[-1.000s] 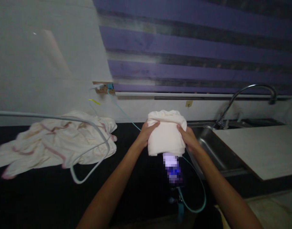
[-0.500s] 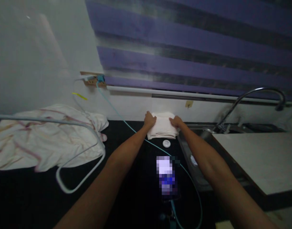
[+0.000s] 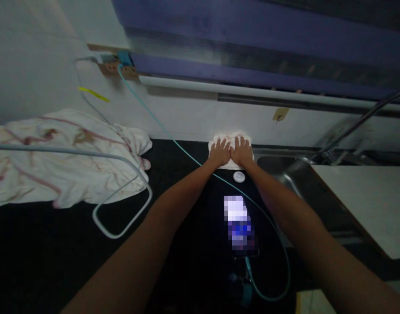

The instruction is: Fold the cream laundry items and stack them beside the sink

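A folded white cloth (image 3: 232,165) lies on the dark counter against the wall. My left hand (image 3: 220,153) rests flat on its left half, fingers spread and pointing at the wall. Beside it my right hand (image 3: 242,151) lies flat on the right half, the two thumbs close together. Both palms hide most of the cloth. Just in front of it is a small round white object (image 3: 239,176). Nearer to me lies a phone (image 3: 241,224) with a lit, blurred-out screen, plugged into a teal cable (image 3: 286,261).
At left a crumpled white cloth with reddish stripes (image 3: 69,161) sits behind a bent white tube (image 3: 121,159). A wall socket (image 3: 116,67) feeds the cable. To the right are a steel sink (image 3: 278,170), a faucet (image 3: 360,124) and a pale board (image 3: 366,200).
My hands have gone from gripping the cloth's two sides to lying flat on top of it. The view has tilted downward, and the cloth looks more rumpled.
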`<state>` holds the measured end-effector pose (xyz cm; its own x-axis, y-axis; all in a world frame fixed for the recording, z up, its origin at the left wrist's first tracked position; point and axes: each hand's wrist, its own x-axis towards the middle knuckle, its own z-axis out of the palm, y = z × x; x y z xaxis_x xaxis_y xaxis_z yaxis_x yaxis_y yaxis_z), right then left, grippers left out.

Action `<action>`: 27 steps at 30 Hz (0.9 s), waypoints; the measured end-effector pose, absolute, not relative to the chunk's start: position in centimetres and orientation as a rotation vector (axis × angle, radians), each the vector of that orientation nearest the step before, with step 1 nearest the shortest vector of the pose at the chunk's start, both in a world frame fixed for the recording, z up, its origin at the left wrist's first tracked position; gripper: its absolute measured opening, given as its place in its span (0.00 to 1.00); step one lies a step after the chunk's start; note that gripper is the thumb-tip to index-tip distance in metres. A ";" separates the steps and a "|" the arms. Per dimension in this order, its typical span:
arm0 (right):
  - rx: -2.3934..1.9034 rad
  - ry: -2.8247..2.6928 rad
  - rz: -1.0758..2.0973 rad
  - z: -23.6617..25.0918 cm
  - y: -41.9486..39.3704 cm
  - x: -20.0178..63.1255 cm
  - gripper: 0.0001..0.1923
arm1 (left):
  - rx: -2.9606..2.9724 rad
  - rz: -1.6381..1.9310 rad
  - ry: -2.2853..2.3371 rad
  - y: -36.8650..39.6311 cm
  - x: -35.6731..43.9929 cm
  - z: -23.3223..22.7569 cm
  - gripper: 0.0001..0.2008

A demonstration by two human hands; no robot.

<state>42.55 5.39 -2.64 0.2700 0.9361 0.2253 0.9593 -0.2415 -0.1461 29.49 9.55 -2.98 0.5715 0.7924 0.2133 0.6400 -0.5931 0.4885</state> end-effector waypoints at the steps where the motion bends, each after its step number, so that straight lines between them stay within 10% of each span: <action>1: -2.302 -1.753 -0.129 -2.6 5.5 42.4 0.37 | 2.463 0.595 1.149 8.6 28.9 -2.4 0.29; 9: -2.336 -1.752 -0.190 -3.3 6.2 42.1 0.39 | 2.489 1.014 0.996 -4.0 15.9 -1.5 0.19; 27: -2.315 -1.433 0.165 2.6 4.4 38.4 0.34 | 2.630 0.428 1.632 -0.2 7.8 -6.1 0.33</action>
<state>38.40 4.43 2.64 0.4644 0.8783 0.1133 0.8297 -0.3867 -0.4026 7.78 -0.22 -6.12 0.4169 0.8814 0.2219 0.8768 -0.4544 0.1575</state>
